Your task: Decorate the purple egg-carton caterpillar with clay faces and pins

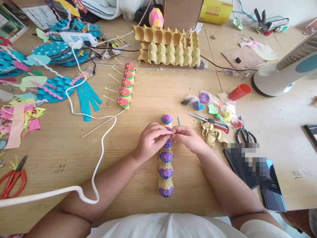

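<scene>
An egg-carton strip stands lengthwise in front of me, its bumps capped with purple clay edged in blue, several with small dark face marks. Over its upper part, my left hand and my right hand meet at the fingertips. Both are closed in a pinch; anything between the fingers is too small to make out. My hands partly cover the second and third bumps. Just right of the top bump lies a small blue stick-like tool. Farther off stands another carton strip with red and green clay caps, cotton swabs beside it.
To the right lie a utility knife, torn carton scraps, bagged coloured clay, black-handled scissors and a phone. Egg cartons stand at the back. A white cable winds across the left, near orange scissors.
</scene>
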A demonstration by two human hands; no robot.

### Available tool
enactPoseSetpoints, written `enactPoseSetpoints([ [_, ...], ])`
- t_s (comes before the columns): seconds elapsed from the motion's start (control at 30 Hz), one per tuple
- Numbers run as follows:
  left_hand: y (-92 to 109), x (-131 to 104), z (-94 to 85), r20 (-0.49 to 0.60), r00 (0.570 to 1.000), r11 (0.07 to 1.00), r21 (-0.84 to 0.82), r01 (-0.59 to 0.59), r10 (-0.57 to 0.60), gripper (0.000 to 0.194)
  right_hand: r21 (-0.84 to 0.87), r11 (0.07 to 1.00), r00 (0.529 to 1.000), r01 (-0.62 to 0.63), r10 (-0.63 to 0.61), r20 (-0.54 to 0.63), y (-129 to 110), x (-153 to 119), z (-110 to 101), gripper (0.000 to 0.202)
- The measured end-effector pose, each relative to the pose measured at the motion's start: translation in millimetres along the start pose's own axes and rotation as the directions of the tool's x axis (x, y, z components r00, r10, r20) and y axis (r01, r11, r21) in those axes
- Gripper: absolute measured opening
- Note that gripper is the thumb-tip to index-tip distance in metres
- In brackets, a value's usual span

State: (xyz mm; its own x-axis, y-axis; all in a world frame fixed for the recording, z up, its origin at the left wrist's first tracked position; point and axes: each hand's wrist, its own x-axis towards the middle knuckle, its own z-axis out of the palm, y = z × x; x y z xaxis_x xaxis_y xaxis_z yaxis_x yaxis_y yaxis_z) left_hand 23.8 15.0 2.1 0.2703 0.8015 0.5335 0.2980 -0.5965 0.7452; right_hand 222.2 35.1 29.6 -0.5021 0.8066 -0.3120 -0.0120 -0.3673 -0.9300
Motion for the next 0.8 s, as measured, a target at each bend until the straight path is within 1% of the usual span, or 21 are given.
enactPoseSetpoints([
  [0.23,1.2,0.3,-0.2,-0.006,1.000,1.000,0.004,0.011,-0.011,0.013,0.001,1.000,1.000,0.016,-0.016,0.009,1.3,0.4,0.7,0.014],
  [0.33,1.6,-0.4,0.1,-0.010,0.999,0.999,-0.015,0.050,-0.050,0.012,-0.007,1.000,1.000,0.013,-0.013,0.004,1.5,0.5,0.9,0.014],
  [0.43,2.0,-0.9,0.2,-0.037,0.993,0.993,-0.038,0.115,-0.116,0.012,-0.021,1.000,1.000,0.007,-0.007,-0.020,1.1,0.3,0.1,0.016],
  [0.57,0.5,-0.6,0.2,-0.139,0.965,0.973,0.016,0.229,-0.224,0.013,-0.095,0.995,0.994,0.017,-0.027,-0.109,0.2,1.1,-2.1,0.021],
  [0.63,-1.6,-0.3,0.4,-0.180,0.949,0.961,0.052,0.272,-0.259,0.016,-0.124,0.992,0.985,0.031,-0.051,-0.164,0.0,2.2,-3.2,0.021],
  [0.7,-4.0,0.0,0.8,-0.195,0.942,0.953,0.076,0.293,-0.274,0.022,-0.119,0.991,0.973,0.064,-0.088,-0.214,0.1,3.6,-4.1,0.020],
  [0.8,-6.8,0.4,1.5,-0.199,0.937,0.947,0.086,0.308,-0.287,0.026,-0.055,0.991,0.948,0.123,-0.134,-0.287,1.3,5.9,-5.6,0.024],
])
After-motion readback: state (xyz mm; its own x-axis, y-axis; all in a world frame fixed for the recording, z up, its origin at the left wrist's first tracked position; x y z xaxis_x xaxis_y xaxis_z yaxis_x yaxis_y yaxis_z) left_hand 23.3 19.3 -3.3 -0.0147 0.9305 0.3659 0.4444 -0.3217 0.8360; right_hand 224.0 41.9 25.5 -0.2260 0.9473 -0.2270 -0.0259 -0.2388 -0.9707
